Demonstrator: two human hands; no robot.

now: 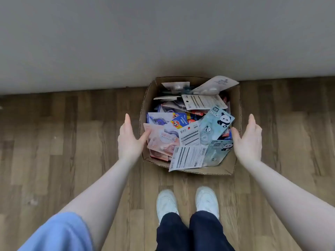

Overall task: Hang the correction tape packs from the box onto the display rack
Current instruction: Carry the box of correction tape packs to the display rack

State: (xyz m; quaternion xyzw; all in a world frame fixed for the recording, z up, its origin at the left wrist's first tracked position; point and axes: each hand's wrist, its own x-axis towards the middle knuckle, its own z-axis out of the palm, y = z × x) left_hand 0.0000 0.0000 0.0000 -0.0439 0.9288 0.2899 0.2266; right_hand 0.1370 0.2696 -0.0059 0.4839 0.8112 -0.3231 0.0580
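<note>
A brown cardboard box (220, 168) stands on the wooden floor against a grey wall base, directly ahead of my feet. It is heaped with several carded correction tape packs (189, 134), among them teal panda cards, pink cards and white card backs. My left hand (129, 140) is open beside the box's left wall, its thumb over the rim near a pink pack. On the other side, my right hand (248, 141) is open at the right wall, with the thumb at the rim. Neither hand holds a pack. No display rack is in view.
My white shoes (186, 201) stand just short of the box on the wood plank floor (63, 142). The grey wall (163, 37) fills the upper half of the view behind the box.
</note>
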